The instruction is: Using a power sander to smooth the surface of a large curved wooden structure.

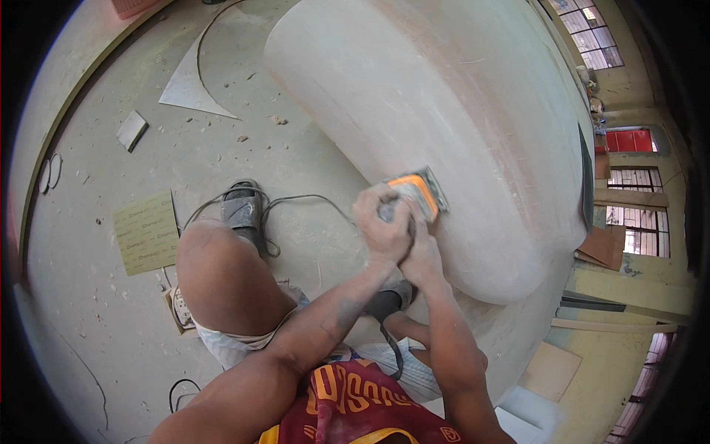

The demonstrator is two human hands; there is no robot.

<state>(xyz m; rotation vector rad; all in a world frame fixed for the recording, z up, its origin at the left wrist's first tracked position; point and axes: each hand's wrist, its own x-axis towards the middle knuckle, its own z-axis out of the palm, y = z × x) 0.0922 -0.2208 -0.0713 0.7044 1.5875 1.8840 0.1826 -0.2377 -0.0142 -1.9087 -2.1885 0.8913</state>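
Observation:
Both my hands are on a dusty electric sander (418,191) with an orange band. Its pad lies against the side of a large, pale, rounded moulded piece (473,140) with brownish streaks. My left hand (381,224) has its fingers wrapped round the sander's near end. Close beside it, my right hand (423,248) is closed on the same body, its fingers partly hidden by the left. A grey cord (307,197) runs left from the sander past my sandalled foot (242,205).
A yellow-green sheet of abrasive paper (146,233) lies on the floor left of my knee, near a socket box (180,309). Farther off are a small white block (132,131), a pointed white offcut (194,87) and crumbs of debris. Boards (603,246) lean along the right wall.

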